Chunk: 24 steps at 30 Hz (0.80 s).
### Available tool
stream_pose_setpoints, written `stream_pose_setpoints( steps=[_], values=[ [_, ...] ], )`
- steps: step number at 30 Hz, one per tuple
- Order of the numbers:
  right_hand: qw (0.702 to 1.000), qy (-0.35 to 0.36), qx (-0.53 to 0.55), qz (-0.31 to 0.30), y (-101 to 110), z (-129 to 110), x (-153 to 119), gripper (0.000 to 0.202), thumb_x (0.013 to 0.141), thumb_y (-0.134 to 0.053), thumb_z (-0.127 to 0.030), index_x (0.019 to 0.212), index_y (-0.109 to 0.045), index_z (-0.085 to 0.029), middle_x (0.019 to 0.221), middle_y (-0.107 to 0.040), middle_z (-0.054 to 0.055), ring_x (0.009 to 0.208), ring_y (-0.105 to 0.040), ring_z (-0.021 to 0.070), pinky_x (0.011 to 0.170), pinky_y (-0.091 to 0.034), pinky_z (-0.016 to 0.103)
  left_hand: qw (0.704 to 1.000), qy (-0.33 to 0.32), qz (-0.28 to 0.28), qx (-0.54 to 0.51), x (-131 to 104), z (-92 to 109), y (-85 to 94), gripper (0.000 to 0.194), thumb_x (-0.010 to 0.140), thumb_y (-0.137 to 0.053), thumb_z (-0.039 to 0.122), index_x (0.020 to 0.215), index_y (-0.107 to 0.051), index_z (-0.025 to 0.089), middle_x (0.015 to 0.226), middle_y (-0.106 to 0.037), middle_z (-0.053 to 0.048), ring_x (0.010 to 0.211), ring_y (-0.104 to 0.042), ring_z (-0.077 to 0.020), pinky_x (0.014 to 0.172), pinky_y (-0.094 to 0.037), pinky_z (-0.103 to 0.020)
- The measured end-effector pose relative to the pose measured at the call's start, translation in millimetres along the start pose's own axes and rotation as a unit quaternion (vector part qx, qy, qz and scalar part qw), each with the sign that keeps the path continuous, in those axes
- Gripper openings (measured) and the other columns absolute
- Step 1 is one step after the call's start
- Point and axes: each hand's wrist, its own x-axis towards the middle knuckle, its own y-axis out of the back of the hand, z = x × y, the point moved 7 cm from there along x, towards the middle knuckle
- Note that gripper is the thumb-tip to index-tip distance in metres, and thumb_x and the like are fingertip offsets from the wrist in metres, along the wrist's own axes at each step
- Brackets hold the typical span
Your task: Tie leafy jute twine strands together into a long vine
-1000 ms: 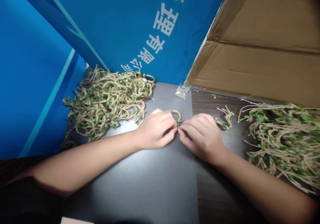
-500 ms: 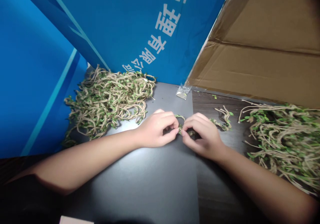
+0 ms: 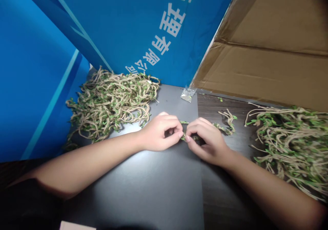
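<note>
Between my two hands runs a leafy twine strand (image 3: 225,130), tan cord with small green leaves. My left hand (image 3: 164,132) pinches it between thumb and fingertips. Close beside, my right hand (image 3: 207,139) also pinches the strand, its thumb nearly meeting the left one. The strand's tail comes out behind the right hand, with loose cord ends curling upward on the dark wood surface. What lies inside both palms is hidden by the fingers.
A heap of leafy twine (image 3: 112,103) lies at the back left, another pile (image 3: 294,141) at the right. A small clear plastic packet (image 3: 188,95) sits near the blue panel (image 3: 128,25). Cardboard (image 3: 269,52) stands at the back right. A pale flat object (image 3: 77,226) shows at the bottom edge.
The strand's loop between my hands has flattened, and its tail behind the right hand has shifted slightly left. Both hands stay almost in place, still pinching.
</note>
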Motion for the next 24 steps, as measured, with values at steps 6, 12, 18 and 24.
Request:
stream_pose_setpoints(
  steps=[6,12,18,24],
  values=[
    [1.0,0.002,-0.007,-0.02,-4,1,-1,0.014,0.094,-0.064,-0.009,0.099,-0.059,-0.021,0.093,-0.068,0.002,0.084,-0.058,0.0155,0.078,-0.047,0.034,1.0,-0.017,-0.012,0.008,-1,1,-2.7,0.015,0.096,-0.055,0.02,0.084,-0.063,0.017,0.077,-0.065,0.0,0.073,-0.059,-0.0128,0.082,-0.042,-0.031],
    [0.987,0.026,-0.159,0.016,-3,-2,-4,0.014,0.093,-0.07,-0.015,0.103,-0.062,-0.021,0.096,-0.072,0.004,0.089,-0.062,0.0192,0.08,-0.046,0.037,0.997,-0.015,0.021,0.074,-2,0,-3.1,0.013,0.093,-0.057,0.019,0.081,-0.062,0.017,0.074,-0.063,0.001,0.07,-0.057,-0.0125,0.081,-0.041,-0.031],
    [0.958,0.081,-0.274,0.003,-6,-16,-5,0.012,0.094,-0.069,-0.016,0.105,-0.065,-0.021,0.09,-0.074,0.003,0.082,-0.061,0.0198,0.079,-0.045,0.04,0.992,-0.023,0.025,0.123,-4,-1,-5.6,0.016,0.095,-0.057,0.021,0.08,-0.062,0.018,0.073,-0.064,0.001,0.07,-0.057,-0.0132,0.08,-0.041,-0.032],
    [0.953,0.089,-0.291,0.019,-5,-18,-5,0.012,0.091,-0.071,-0.015,0.099,-0.064,-0.02,0.088,-0.074,0.002,0.08,-0.061,0.0198,0.08,-0.047,0.041,0.994,-0.015,0.04,0.102,-2,-1,-2.8,0.012,0.092,-0.061,0.019,0.08,-0.063,0.017,0.073,-0.064,0.002,0.069,-0.058,-0.0117,0.08,-0.04,-0.031]
  ],
)
